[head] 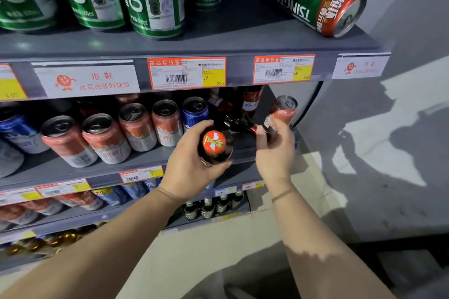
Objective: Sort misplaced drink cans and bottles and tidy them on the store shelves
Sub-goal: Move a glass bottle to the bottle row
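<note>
Gripping a dark bottle (pixel 215 147), the left hand (pixel 192 165) hides its label.

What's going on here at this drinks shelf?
A person is tidying a store's beer shelves. The left hand holds a dark glass bottle with a red cap in front of the middle shelf. The right hand has its grip on a second dark bottle lying at the shelf's right end, beside a red can. On the top shelf, one Tsingtao can lies tipped over.
</note>
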`<state>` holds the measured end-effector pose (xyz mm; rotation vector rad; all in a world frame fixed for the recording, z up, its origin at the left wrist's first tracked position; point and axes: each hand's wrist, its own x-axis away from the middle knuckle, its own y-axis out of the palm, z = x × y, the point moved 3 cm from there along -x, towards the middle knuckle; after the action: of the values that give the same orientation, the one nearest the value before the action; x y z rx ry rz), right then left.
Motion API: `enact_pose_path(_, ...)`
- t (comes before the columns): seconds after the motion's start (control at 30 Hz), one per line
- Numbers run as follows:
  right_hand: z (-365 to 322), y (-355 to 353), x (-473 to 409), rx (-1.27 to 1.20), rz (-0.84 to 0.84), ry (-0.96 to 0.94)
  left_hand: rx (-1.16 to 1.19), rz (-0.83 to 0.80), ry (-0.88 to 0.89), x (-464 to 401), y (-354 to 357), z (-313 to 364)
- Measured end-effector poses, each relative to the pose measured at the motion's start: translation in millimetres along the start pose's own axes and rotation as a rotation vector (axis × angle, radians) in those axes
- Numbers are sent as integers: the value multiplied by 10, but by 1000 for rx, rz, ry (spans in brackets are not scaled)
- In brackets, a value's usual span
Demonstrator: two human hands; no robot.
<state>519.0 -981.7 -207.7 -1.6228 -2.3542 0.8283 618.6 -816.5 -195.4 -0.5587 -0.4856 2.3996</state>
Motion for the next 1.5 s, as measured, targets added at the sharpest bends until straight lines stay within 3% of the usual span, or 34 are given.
enact_pose_path(0.13, 256, 163, -269, 320, -198, 138, 54, 12, -52, 86, -83, -68)
enact_pose_path(0.4, 414, 308, -451, 607, -268, 93, 252, 52, -275, 143, -227, -73)
enact_pose_path(0.47, 443, 325, -418, 572, -315, 55, 277, 61, -301, 135, -236, -82)
enact_pose_path(0.6, 427, 289, -231, 199, -356, 90, 282, 60, -297, 137, -240, -59)
enact_pose_path(0.93, -224, -76, -317, -410, -103, 38, 296, 83, -348, 254, -278, -131)
enact_pose_path(1.17, -668, -31, -459, -276, -1, -124, 278, 116, -321, 297, -408, -75)
enact_pose_path(1.3, -787, 146, -652, -184, -134, -82, 254, 136, -308, 296, -481, -41)
enact_pose_path(1.4, -817, 278, -744, 62, -257, -32, 239, 128, -297, 315, -516, -31)
enact_pose_path(1.5, -796, 324, -727, -124, -256, -53, 233, 114, -308, 347, -544, -80)
